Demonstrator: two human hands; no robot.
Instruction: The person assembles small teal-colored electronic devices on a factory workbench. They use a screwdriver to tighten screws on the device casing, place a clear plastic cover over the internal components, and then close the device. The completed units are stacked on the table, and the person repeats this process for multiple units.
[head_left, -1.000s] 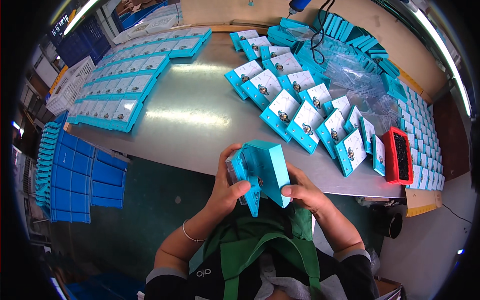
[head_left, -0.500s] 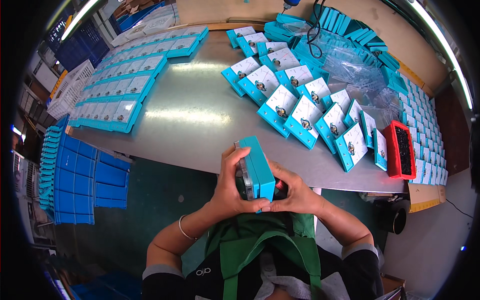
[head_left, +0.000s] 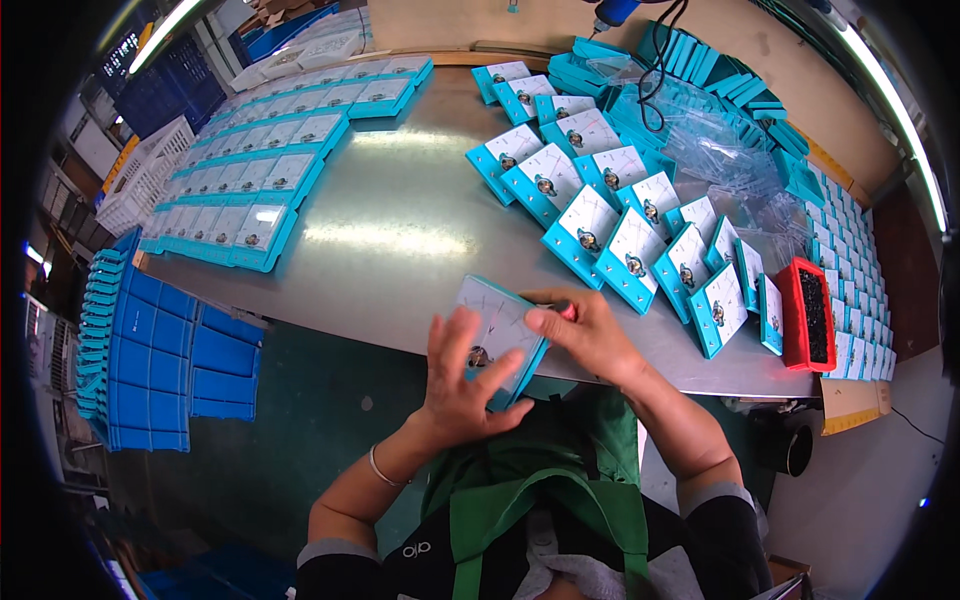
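Note:
A teal analog meter with a white dial face is tilted face-up at the table's near edge, in front of my body. My left hand lies across its face with the fingers spread apart, partly smeared by motion. My right hand grips the meter's right edge, thumb on top. A red-handled tool sticks out from between those same right fingers; its other end is hidden. Beyond my right hand stand several similar teal meters with white dials, leaning in rows on the metal table.
More meters lie in rows on the left. A red bin of small dark parts sits at the right, beside more stacked meters. Clear covers and teal housings pile at the back, under a hanging blue power driver. Blue crates stand lower left.
The meter has turned from edge-on to dial up. My left hand has gone from gripping its side to lying spread over the face. My right hand has moved up along its right edge.

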